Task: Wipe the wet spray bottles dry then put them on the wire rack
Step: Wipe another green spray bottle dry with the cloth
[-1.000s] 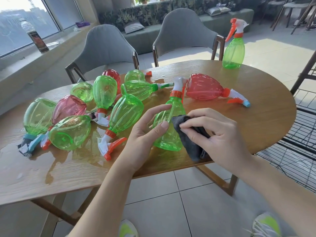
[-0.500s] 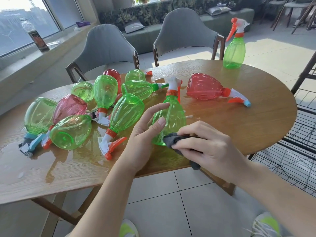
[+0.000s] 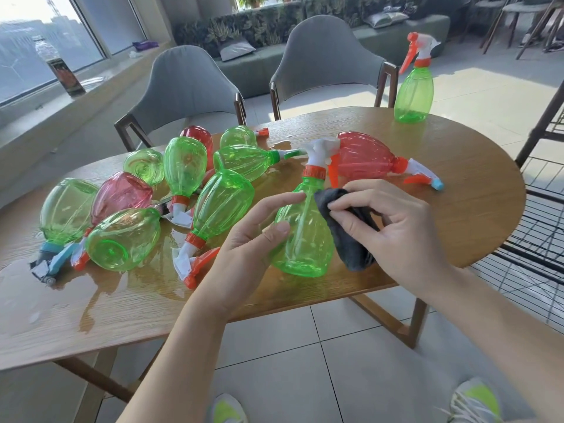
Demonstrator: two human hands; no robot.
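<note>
Over the near edge of the wet wooden tabletop (image 3: pixel 457 166), the left hand (image 3: pixel 253 242) curls its grip round a translucent green plastic spray bottle (image 3: pixel 305 233) held tilted upright, while the right hand (image 3: pixel 396 227) pinches a dark grey cloth (image 3: pixel 348 233) against the bottle's side.

We look across a sunlit lounge or café seating area: a wooden table (image 3: pixel 457 178) flanked by grey upholstered chairs (image 3: pixel 189 83), a long cushioned bench (image 3: pixel 396 29) against leaf-patterned panels, large windows (image 3: pixel 45 41), tiled floor (image 3: pixel 305 346).
</note>
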